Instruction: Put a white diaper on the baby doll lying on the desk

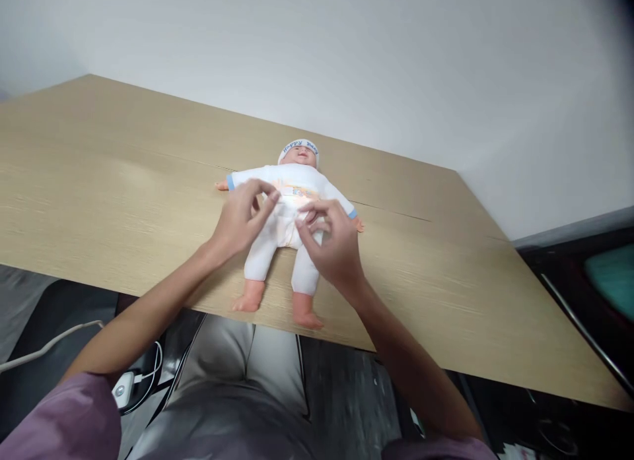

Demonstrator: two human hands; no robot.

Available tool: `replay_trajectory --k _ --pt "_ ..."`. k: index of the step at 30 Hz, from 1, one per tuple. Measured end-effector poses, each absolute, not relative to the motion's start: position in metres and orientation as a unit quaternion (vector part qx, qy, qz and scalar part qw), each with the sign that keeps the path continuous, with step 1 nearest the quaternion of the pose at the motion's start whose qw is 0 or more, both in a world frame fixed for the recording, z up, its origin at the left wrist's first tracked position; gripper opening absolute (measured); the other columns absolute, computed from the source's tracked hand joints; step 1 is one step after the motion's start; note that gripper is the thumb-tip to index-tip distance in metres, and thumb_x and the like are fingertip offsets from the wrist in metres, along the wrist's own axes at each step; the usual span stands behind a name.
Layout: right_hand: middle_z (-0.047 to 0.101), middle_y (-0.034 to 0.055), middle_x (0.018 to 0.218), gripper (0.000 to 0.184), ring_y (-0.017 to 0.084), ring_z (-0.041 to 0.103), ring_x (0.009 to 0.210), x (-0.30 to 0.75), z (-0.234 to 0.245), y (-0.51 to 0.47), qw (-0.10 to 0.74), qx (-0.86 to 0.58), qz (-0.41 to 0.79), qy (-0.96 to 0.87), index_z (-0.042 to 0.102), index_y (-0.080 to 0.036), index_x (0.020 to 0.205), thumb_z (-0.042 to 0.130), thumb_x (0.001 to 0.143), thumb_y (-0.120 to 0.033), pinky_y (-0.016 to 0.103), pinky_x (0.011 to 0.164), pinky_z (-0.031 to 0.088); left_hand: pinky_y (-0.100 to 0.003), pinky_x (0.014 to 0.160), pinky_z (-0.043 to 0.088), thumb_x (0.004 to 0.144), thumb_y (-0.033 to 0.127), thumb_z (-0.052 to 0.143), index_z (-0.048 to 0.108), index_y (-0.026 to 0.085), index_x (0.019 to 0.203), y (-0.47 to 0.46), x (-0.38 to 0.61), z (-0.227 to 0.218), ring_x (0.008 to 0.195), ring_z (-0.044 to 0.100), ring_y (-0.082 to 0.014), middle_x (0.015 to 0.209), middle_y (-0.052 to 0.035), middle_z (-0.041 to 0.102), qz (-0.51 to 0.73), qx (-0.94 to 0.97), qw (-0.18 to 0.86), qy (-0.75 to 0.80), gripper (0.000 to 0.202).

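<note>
A baby doll lies on its back, head away from me, in a white outfit with blue cuffs and a printed headband. Around its hips is what looks like a white diaper. My left hand is closed in a pinch, thumb and forefinger at the diaper's upper left edge. Over the diaper's right side, my right hand has its fingertips drawn together; whatever lies between them is too blurred to make out. Both legs of the doll point toward me, and its arms are spread out sideways.
The doll rests on a wooden table, its feet close to the front edge. Behind the table stands a pale wall. Below on the left are a white cable and a small white device. A dark object stands at the right.
</note>
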State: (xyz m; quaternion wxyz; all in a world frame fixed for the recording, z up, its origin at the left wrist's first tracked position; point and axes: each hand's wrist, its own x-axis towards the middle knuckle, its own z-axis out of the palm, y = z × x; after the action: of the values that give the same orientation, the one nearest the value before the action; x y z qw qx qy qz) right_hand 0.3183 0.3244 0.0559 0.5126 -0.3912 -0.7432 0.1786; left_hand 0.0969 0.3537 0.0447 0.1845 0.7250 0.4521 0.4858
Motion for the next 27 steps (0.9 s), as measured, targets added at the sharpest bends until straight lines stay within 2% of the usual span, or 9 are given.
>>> replay_trajectory --k 3,5,7,11,14,17,21,24,27 --pt "0.076 0.0069 0.115 0.007 0.026 0.073 0.104 0.334 0.041 0.287 0.423 -0.384 0.175 -0.802 0.069 -0.027 0.114 0.070 0.109 -0.023 0.040 0.085 0.064 -0.041 0.093 0.048 0.119 0.052 0.053 0.072 0.022 0.106 0.319 0.101 0.043 0.090 0.068 -0.0219 0.100 -0.0042 0.079 0.353 0.826 0.231 0.375 0.037" --pt "0.078 0.0074 0.112 0.003 0.027 0.073 0.103 0.345 0.026 0.278 0.370 -0.401 0.144 -0.825 0.069 -0.027 0.110 0.068 0.111 -0.024 0.044 0.091 0.062 -0.044 0.100 0.045 0.118 0.051 0.054 0.073 0.023 0.105 0.312 0.099 0.034 0.096 0.068 -0.0248 0.096 -0.0039 0.078 0.274 0.864 0.228 0.354 0.036" --pt "0.079 0.0082 0.107 0.005 0.029 0.072 0.101 0.353 0.012 0.280 0.340 -0.426 0.114 -0.831 0.069 -0.026 0.107 0.067 0.111 -0.024 0.046 0.093 0.059 -0.045 0.103 0.043 0.115 0.053 0.058 0.072 0.023 0.104 0.316 0.095 0.025 0.099 0.068 -0.0265 0.096 -0.0038 0.077 0.254 0.867 0.218 0.368 0.035" --pt "0.077 0.0095 0.105 0.006 0.031 0.070 0.101 0.358 -0.003 0.301 0.323 -0.466 0.081 -0.820 0.071 -0.025 0.109 0.069 0.111 -0.030 0.045 0.093 0.056 -0.042 0.093 0.042 0.106 0.061 0.071 0.062 0.023 0.098 0.331 0.087 0.016 0.088 0.066 -0.0254 0.093 -0.0028 0.075 0.277 0.829 0.223 0.432 0.041" --pt "0.073 0.0087 0.100 0.012 0.031 0.067 0.097 0.349 -0.006 0.312 0.311 -0.483 0.052 -0.817 0.070 -0.024 0.104 0.072 0.110 -0.034 0.044 0.090 0.053 -0.041 0.089 0.040 0.103 0.065 0.074 0.060 0.023 0.100 0.340 0.089 0.014 0.082 0.064 -0.0262 0.087 -0.0031 0.072 0.270 0.817 0.186 0.475 0.044" --pt "0.072 0.0081 0.099 0.016 0.030 0.064 0.096 0.339 -0.007 0.320 0.313 -0.500 0.035 -0.807 0.069 -0.024 0.098 0.073 0.110 -0.033 0.043 0.088 0.051 -0.041 0.089 0.038 0.104 0.063 0.073 0.061 0.023 0.095 0.347 0.094 0.013 0.082 0.061 -0.0269 0.081 -0.0028 0.067 0.244 0.827 0.142 0.486 0.042" --pt "0.072 0.0084 0.101 0.015 0.030 0.065 0.100 0.333 -0.010 0.331 0.326 -0.510 0.048 -0.794 0.070 -0.024 0.097 0.073 0.110 -0.030 0.042 0.088 0.051 -0.043 0.094 0.039 0.107 0.057 0.070 0.064 0.024 0.092 0.358 0.094 0.011 0.087 0.061 -0.0279 0.078 -0.0027 0.067 0.243 0.833 0.138 0.478 0.037" --pt "0.072 0.0095 0.107 0.012 0.031 0.065 0.104 0.334 -0.012 0.336 0.338 -0.501 0.065 -0.794 0.071 -0.024 0.099 0.071 0.110 -0.030 0.043 0.092 0.053 -0.044 0.099 0.041 0.109 0.054 0.067 0.068 0.023 0.095 0.363 0.091 0.007 0.094 0.065 -0.0283 0.087 -0.0040 0.073 0.265 0.827 0.152 0.472 0.034" --pt "0.073 0.0114 0.118 0.008 0.032 0.065 0.111 0.336 -0.012 0.336 0.354 -0.481 0.074 -0.798 0.072 -0.025 0.105 0.068 0.110 -0.029 0.046 0.100 0.053 -0.045 0.106 0.042 0.110 0.053 0.066 0.071 0.023 0.102 0.363 0.089 0.005 0.118 0.069 -0.0304 0.122 -0.0087 0.079 0.300 0.826 0.169 0.445 0.031"
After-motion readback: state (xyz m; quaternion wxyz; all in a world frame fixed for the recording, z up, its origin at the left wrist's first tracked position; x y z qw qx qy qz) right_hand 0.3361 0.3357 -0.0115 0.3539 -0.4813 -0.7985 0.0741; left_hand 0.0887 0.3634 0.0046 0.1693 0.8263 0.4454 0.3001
